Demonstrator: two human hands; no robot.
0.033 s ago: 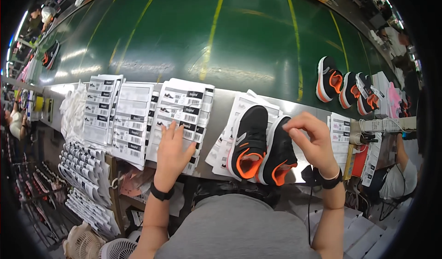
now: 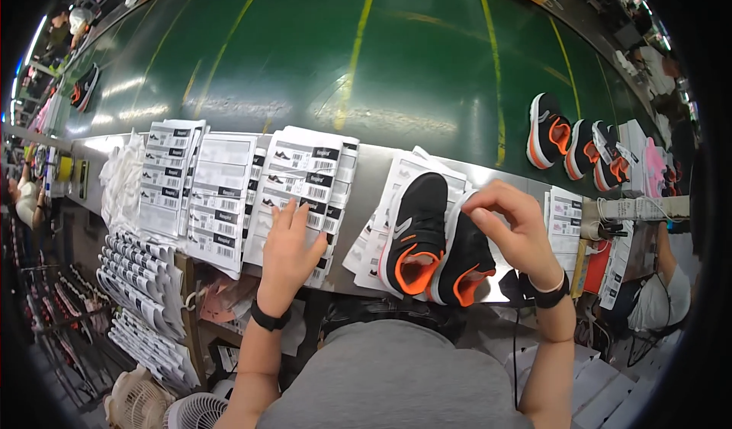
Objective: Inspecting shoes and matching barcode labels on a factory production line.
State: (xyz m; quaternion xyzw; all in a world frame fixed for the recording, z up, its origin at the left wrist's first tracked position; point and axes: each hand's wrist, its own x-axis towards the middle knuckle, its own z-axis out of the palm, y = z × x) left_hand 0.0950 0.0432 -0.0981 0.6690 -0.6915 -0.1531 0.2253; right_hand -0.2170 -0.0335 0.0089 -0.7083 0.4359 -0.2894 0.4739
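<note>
My left hand (image 2: 288, 257) lies with spread fingers on a stack of printed label sheets (image 2: 305, 162), its fingertips on the lower part of the top sheet. A pair of black children's sneakers with orange linings stands in front of me, toes pointing away. The left sneaker (image 2: 422, 208) rests on loose white sheets (image 2: 370, 254); the right sneaker (image 2: 463, 254) is beside it. Above the toe of the right sneaker, my right hand (image 2: 524, 235) is curled with thumb and forefinger close together. Anything between those fingertips is too small or hidden to make out.
A green conveyor belt (image 2: 290, 56) with yellow lines runs beyond the metal ledge (image 2: 374, 166). More sneakers (image 2: 545, 132) stand on it at right, one shoe (image 2: 85, 88) at far left. More label stacks (image 2: 221, 170) lie left, folded sheets (image 2: 137, 276) hang lower left. A post (image 2: 640, 206) juts in at right.
Almost nothing differs. The view has shifted very slightly; both hands keep their places over the label sheets and the right sneaker.
</note>
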